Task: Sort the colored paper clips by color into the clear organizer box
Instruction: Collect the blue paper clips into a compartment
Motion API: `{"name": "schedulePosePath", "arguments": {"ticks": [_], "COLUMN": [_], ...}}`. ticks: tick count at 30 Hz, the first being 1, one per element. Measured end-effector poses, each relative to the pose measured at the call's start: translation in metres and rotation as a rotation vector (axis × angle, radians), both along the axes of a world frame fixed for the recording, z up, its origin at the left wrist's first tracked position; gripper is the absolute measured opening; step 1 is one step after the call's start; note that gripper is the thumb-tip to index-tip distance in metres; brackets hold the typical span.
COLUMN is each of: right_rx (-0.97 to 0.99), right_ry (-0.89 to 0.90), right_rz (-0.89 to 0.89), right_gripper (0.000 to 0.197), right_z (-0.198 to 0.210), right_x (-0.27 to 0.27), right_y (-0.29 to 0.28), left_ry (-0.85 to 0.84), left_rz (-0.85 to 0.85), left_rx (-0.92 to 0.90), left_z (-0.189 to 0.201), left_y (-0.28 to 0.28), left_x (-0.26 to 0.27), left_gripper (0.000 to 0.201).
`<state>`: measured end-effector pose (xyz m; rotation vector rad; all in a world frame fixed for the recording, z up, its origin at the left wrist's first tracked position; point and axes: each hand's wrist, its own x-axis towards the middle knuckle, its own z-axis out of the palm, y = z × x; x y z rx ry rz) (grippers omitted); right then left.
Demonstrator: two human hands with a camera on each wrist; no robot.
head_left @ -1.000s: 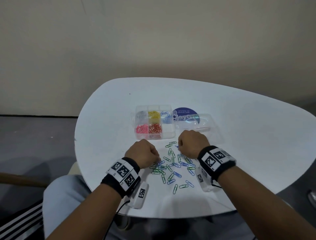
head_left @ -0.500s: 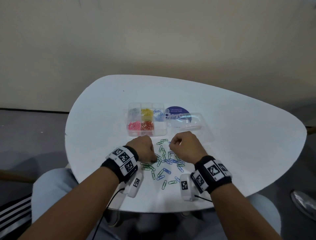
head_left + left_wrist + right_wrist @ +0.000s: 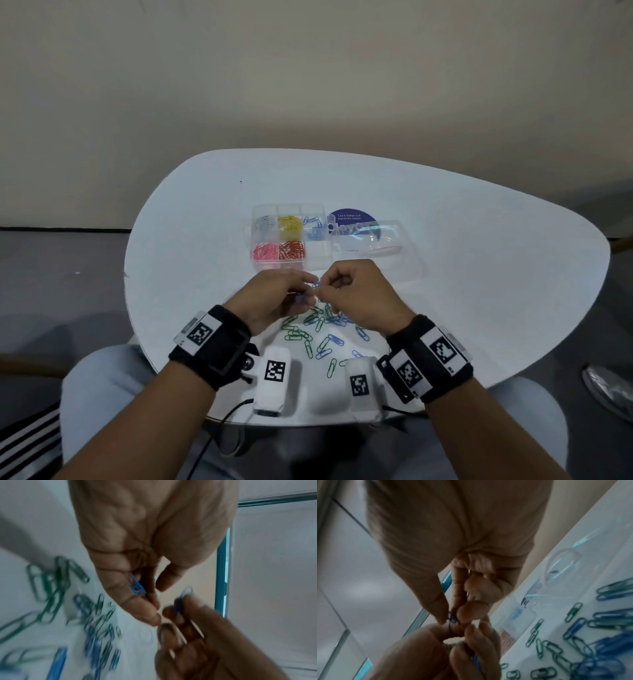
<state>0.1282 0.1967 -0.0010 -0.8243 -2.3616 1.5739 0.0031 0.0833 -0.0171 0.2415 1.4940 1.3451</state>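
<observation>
Passing blue clips (image 3: pixel 315 285) hand to hand: the right hand (image 3: pixel 356 294) pinched one, the left hand (image 3: pixel 274 298) held others. I'd gather them, then drop into the organizer box (image 3: pixel 260 236) at 12 o'clock on the counter (image 3: pixel 479 274), upper-right blue cell.

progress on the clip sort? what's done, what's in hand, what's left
Done: the organizer box already holds silver, yellow, blue, pink and red clips in separate cells; its front-right cell looks empty.
In hand: the left hand and right hand are raised together above the pile, each with a grip on blue clips.
Left: the mixed green and blue pile on the table.
</observation>
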Motion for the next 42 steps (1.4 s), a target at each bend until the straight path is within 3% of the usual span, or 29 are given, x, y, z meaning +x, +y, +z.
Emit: {"name": "schedulePosePath", "arguments": {"ticks": [2, 4, 5, 7, 9, 12, 14, 24, 29, 34, 36, 38, 40, 42], "right_rx": [0.058, 0.162, 0.206, 0.262, 0.298, 0.366, 0.396, 0.478, 0.495, 0.337, 0.206, 0.111, 0.063, 0.064], "right_ry": [-0.009, -0.025, -0.050, -0.155, -0.315, -0.436, -0.449, -0.561, -0.555, -0.386, -0.265, -0.152, -0.063, -0.015], "right_rz": [0.045, 0.037, 0.015, 0.013, 0.064, 0.096, 0.115, 0.222, 0.252, 0.145, 0.066, 0.011, -0.001, 0.028], "right_gripper": [0.008, 0.007, 0.006, 0.007, 0.012, 0.010, 0.011, 0.014, 0.008, 0.012, 0.013, 0.013, 0.011, 0.009], "right_z": [0.001, -0.002, -0.004, -0.012, -0.020, -0.028, -0.029, -0.035, -0.030, -0.018, -0.012, -0.003, 0.005, 0.009], "right_x": [-0.004, -0.003, 0.001, 0.011, 0.020, 0.021, 0.017, 0.001, 0.002, 0.020, 0.027, 0.030, 0.025, 0.017], "right_y": [-0.005, -0.002, 0.002, 0.011, 0.014, 0.011, 0.011, 0.011, 0.006, 0.017, 0.018, 0.013, 0.003, -0.008], "left_ry": [-0.217, -0.230, -0.105, 0.323, 0.653, 0.871, 0.979, 1.126, 1.151, 1.087, 0.970, 0.649, 0.108, -0.214], "left_rz": [0.047, 0.047, 0.020, -0.100, -0.264, -0.492, -0.568, -0.623, -0.673, -0.750, -0.669, -0.411, -0.105, 0.033], "left_rx": [0.007, -0.027, -0.077, -0.187, -0.211, -0.224, -0.261, -0.334, -0.422, -0.478, -0.429, -0.294, -0.074, 0.077], "left_z": [-0.002, -0.009, -0.013, -0.017, -0.017, -0.015, -0.014, -0.017, -0.021, -0.020, -0.014, -0.007, -0.004, -0.005], "left_y": [0.002, 0.006, 0.007, 0.005, 0.002, 0.000, 0.001, -0.001, 0.005, 0.005, 0.003, 0.003, 0.003, 0.003], "left_x": [0.009, 0.014, 0.014, 0.011, 0.005, 0.000, 0.000, -0.008, 0.002, -0.002, -0.001, 0.002, 0.009, 0.019], "left_gripper": [0.018, 0.020, 0.025, 0.032, 0.022, 0.005, 0.009, 0.020, 0.009, 0.024, 0.030, 0.026, 0.021, 0.016]}}
